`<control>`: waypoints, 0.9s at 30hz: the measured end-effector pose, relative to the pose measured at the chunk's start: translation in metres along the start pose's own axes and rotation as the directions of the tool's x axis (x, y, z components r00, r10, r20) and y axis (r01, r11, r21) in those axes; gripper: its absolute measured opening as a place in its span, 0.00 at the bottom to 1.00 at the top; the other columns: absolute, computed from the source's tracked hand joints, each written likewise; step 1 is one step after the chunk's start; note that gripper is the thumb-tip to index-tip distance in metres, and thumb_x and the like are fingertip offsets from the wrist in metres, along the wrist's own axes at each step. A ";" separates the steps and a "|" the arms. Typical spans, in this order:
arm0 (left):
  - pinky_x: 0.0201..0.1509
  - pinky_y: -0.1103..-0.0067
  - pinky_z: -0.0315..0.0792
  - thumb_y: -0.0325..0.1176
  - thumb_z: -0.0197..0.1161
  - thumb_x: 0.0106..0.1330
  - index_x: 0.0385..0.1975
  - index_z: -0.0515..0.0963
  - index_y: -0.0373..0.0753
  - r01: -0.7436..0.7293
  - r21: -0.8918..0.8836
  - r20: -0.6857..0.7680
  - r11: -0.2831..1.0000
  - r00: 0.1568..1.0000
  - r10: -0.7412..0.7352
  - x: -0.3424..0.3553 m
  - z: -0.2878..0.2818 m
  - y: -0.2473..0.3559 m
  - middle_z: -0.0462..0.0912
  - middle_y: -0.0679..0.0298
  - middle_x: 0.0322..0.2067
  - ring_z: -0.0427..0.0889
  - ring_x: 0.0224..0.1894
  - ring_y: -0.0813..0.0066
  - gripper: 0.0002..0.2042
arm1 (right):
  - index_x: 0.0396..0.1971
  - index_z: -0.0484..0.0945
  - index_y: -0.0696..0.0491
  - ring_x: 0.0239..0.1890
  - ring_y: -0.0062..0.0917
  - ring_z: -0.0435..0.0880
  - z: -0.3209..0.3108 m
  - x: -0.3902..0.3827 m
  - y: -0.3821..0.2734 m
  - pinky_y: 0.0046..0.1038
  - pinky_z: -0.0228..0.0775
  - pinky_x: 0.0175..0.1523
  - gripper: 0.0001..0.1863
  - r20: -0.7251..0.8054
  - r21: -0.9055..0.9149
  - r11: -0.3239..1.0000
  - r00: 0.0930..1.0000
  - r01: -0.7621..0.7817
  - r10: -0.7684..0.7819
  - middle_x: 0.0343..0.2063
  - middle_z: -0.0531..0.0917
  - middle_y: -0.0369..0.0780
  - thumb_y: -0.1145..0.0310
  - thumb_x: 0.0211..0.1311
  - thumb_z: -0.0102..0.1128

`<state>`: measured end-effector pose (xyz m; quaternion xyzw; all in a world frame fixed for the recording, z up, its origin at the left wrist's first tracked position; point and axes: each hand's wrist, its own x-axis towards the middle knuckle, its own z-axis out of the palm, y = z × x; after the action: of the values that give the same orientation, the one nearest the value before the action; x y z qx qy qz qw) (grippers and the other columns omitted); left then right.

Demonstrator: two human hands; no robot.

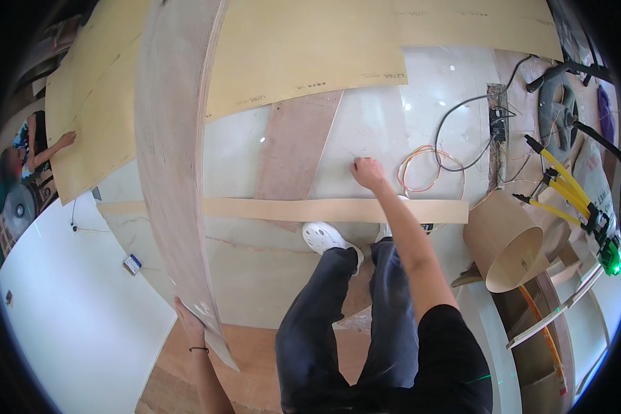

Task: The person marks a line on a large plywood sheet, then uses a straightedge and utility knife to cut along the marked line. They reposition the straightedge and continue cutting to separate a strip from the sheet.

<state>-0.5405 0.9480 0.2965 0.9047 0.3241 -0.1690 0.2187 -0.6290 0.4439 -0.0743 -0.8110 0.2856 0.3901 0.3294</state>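
Observation:
My left hand grips the lower edge of a long, bent plywood board, which rises from the hand to the top of the view. A thin dark band sits on that wrist. My right hand is stretched out forward over the pale floor, fingers curled, with nothing clearly in it. Below it a long light wooden strip lies across the floor, by my white shoe. A reddish board lies under the strip.
Large light plywood sheets cover the far floor; another person's hand rests on one at the left. Orange and black cables, a rolled veneer cone, a yellow tripod with a green laser level stand right. A white panel lies left.

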 end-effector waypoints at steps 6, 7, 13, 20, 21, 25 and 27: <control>0.69 0.73 0.57 0.58 0.36 0.76 0.64 0.59 0.23 0.033 -0.132 0.059 0.991 0.998 -0.026 0.002 -0.001 -0.016 0.68 0.49 0.61 0.66 0.64 0.61 0.37 | 0.55 0.65 0.56 0.48 0.35 0.83 0.094 0.020 -0.099 0.37 0.76 0.51 0.38 -0.145 0.726 0.686 0.967 -0.040 0.210 0.44 0.82 0.51 0.53 0.51 0.73; 0.69 0.73 0.57 0.58 0.35 0.76 0.64 0.59 0.23 0.035 -0.137 0.074 0.990 0.997 -0.025 0.001 -0.001 -0.015 0.67 0.49 0.62 0.66 0.64 0.61 0.37 | 0.56 0.64 0.56 0.47 0.34 0.82 0.095 0.027 -0.103 0.36 0.75 0.50 0.38 -0.158 0.861 0.509 0.950 0.000 0.268 0.43 0.82 0.50 0.54 0.51 0.74; 0.69 0.72 0.57 0.60 0.36 0.75 0.65 0.60 0.25 0.089 -0.084 0.074 0.992 0.994 -0.082 -0.006 -0.003 -0.003 0.65 0.49 0.64 0.65 0.65 0.59 0.38 | 0.55 0.62 0.51 0.38 0.28 0.78 0.046 0.026 -0.072 0.33 0.72 0.41 0.32 -0.194 0.961 0.269 0.856 0.068 0.479 0.37 0.80 0.46 0.56 0.58 0.70; 0.72 0.72 0.54 0.61 0.37 0.74 0.68 0.56 0.27 -0.028 -0.098 0.014 0.995 0.999 0.030 0.013 -0.010 0.004 0.62 0.50 0.67 0.61 0.68 0.59 0.39 | 0.60 0.65 0.57 0.58 0.50 0.75 -0.044 0.010 0.077 0.41 0.66 0.60 0.27 -0.564 0.776 0.624 0.548 0.095 0.618 0.54 0.77 0.56 0.57 0.68 0.55; 0.72 0.72 0.54 0.61 0.37 0.74 0.68 0.56 0.27 -0.084 -0.015 -0.016 0.996 0.996 0.084 0.017 -0.011 0.002 0.62 0.50 0.66 0.62 0.68 0.60 0.39 | 0.60 0.65 0.58 0.59 0.49 0.74 -0.055 0.010 0.108 0.40 0.64 0.62 0.27 -0.584 0.749 0.658 0.551 0.082 0.596 0.55 0.76 0.57 0.58 0.68 0.55; 0.72 0.72 0.54 0.59 0.35 0.76 0.69 0.55 0.28 -0.027 -0.220 0.010 0.975 1.000 0.029 0.038 -0.010 -0.010 0.62 0.51 0.66 0.61 0.68 0.61 0.37 | 0.62 0.64 0.61 0.61 0.49 0.73 -0.095 0.004 0.218 0.40 0.63 0.64 0.30 -0.643 0.695 0.714 0.511 0.079 0.570 0.57 0.74 0.57 0.57 0.68 0.53; 0.73 0.71 0.54 0.58 0.34 0.76 0.69 0.54 0.28 -0.009 -0.212 0.054 0.977 0.998 0.021 0.051 -0.009 -0.018 0.60 0.51 0.67 0.60 0.68 0.61 0.36 | 0.63 0.63 0.59 0.60 0.49 0.73 -0.109 -0.002 0.250 0.41 0.62 0.65 0.34 -0.643 0.669 0.743 0.488 -0.018 0.590 0.58 0.73 0.57 0.50 0.66 0.54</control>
<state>-0.5131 0.9908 0.2759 0.8737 0.3273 -0.1571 0.3238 -0.7618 0.2068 -0.0983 -0.6833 0.6568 -0.0909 0.3056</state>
